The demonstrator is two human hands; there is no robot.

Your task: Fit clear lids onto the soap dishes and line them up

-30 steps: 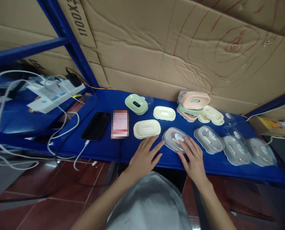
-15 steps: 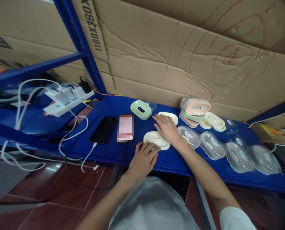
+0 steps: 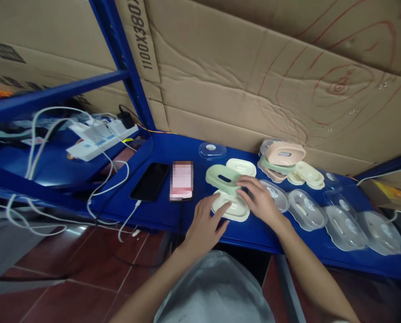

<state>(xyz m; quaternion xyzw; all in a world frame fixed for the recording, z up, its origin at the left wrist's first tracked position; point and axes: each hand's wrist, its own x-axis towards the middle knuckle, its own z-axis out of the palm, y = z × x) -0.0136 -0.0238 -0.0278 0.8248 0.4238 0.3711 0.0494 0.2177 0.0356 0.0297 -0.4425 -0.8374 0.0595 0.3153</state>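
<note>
My right hand grips a pale green soap-dish insert and holds it tilted just above a cream oval dish on the blue shelf. My left hand rests at the shelf's front edge, fingers apart, fingertips touching the near left rim of the cream dish. A second cream dish lies behind. A clear oval lid lies further back, where the green piece stood.
Several clear lids line the shelf to the right. A stack of pink, green and cream dishes stands at the back. Two phones lie left of the dishes. A power strip with white cables sits far left. Cardboard lines the wall.
My right hand picked up the green insert from the back of the shelf and brought it over the near cream dish. The clear lid behind it is uncovered. My left hand stayed at the dish.
</note>
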